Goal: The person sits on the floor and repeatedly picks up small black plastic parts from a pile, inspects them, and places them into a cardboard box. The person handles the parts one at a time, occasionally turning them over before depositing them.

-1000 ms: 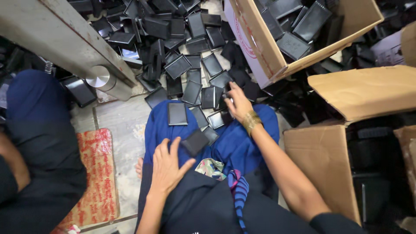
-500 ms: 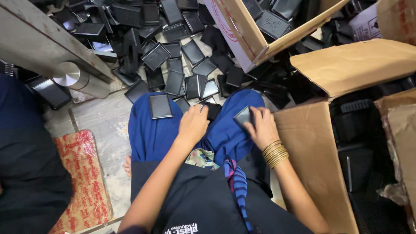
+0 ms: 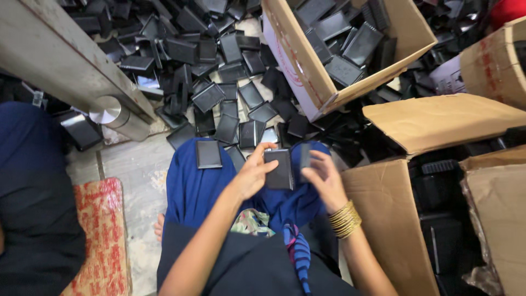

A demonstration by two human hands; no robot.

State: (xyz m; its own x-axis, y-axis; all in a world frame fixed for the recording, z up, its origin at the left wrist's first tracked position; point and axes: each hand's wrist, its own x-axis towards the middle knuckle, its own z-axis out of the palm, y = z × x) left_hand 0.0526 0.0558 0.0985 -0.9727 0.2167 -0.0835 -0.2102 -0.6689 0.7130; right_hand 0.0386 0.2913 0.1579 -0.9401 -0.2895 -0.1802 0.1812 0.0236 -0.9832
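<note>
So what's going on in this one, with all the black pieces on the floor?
A person sits on the floor with a blue cloth over the lap. The left hand grips a flat black rectangular tray, while the right hand holds a second black piece right beside it. Another tray lies on the cloth. A heap of similar black trays covers the floor ahead, and an open cardboard box holds more.

Flat black rectangular tray, upright over blue lap; second black piece beside it
</note>
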